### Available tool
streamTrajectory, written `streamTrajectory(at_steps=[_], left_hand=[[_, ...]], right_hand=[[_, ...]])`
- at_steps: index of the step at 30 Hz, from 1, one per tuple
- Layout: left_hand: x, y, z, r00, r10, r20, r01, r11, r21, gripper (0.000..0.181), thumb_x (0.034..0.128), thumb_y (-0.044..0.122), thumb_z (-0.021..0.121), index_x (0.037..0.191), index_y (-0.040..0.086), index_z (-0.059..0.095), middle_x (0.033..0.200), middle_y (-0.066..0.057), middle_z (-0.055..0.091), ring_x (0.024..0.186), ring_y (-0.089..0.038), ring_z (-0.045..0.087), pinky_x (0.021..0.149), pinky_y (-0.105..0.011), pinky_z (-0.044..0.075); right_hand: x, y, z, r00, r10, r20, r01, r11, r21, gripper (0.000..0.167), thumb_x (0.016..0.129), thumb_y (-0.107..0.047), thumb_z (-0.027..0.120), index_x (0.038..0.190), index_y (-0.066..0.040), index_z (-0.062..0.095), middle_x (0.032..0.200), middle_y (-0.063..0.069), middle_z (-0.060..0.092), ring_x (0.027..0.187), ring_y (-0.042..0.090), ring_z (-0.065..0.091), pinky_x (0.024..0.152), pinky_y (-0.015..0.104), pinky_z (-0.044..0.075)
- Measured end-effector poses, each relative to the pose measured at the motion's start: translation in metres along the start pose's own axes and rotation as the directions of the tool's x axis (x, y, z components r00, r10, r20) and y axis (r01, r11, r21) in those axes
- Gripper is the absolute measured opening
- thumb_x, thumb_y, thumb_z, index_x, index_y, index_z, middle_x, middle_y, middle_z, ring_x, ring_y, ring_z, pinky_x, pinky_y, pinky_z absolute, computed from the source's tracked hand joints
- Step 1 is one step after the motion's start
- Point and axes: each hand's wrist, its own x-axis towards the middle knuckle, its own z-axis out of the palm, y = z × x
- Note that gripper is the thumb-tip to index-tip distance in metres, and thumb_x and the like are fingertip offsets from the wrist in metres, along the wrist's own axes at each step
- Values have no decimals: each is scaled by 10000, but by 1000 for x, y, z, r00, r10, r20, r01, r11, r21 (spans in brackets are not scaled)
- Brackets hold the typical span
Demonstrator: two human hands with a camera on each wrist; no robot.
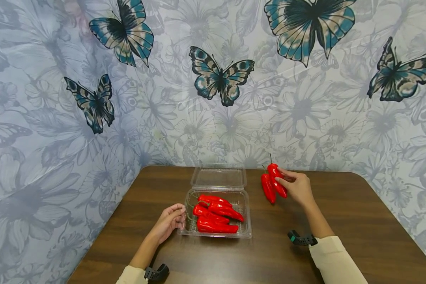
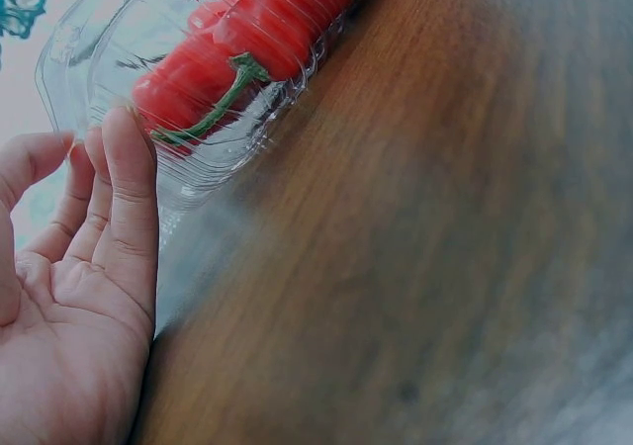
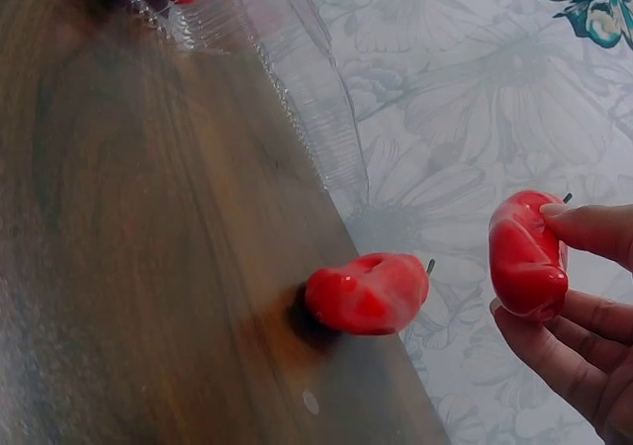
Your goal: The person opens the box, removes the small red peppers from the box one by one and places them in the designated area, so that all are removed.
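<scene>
**Glossy red pepper [image 1: 277, 179] pinched in the right hand [image 1: 298, 187]**

Head view: four smooth, tapering peppers [image 1: 214, 226] lie in a clear plastic container [image 1: 249, 221], lid [image 1: 218, 177] hinged open, on a wood-grain table [image 1: 216, 260]. The left hand [image 1: 167, 223], well apart from the right, pinches the container's left edge.

Left wrist view: finely ribbed wall, bent green stem [image 2: 229, 97]; palm turned up, fingers bunched.

Right wrist view: thumb opposite fingers on the dented, held pepper; a loose pepper [image 3: 368, 295] rests near it.
</scene>
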Motion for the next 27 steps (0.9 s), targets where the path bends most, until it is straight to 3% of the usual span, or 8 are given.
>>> streamTrajectory(at_steps=[13,27], left_hand=[[0,0,0,1000,1,-6,-1,1000,3,126,1080,92,446,1065,46,563,780,-11,609,634,-135,649,580,-257,571],[0,0,1,1000,8,10,-8,1000,-4,130,1076,83,447,1063,74,576,798,-8,612,639,-133,646,580,-249,568]], right_hand=[[0,12,-1,999,40,-8,-41,998,-37,413,919,-249,777,1296,-104,694,1162,213,711,1007,362,718,701,88,515],[-4,29,1,993,116,8,-115,990,-85,387,938,-170,740,1314,-100,681,1138,220,718,936,314,692,636,194,540]])
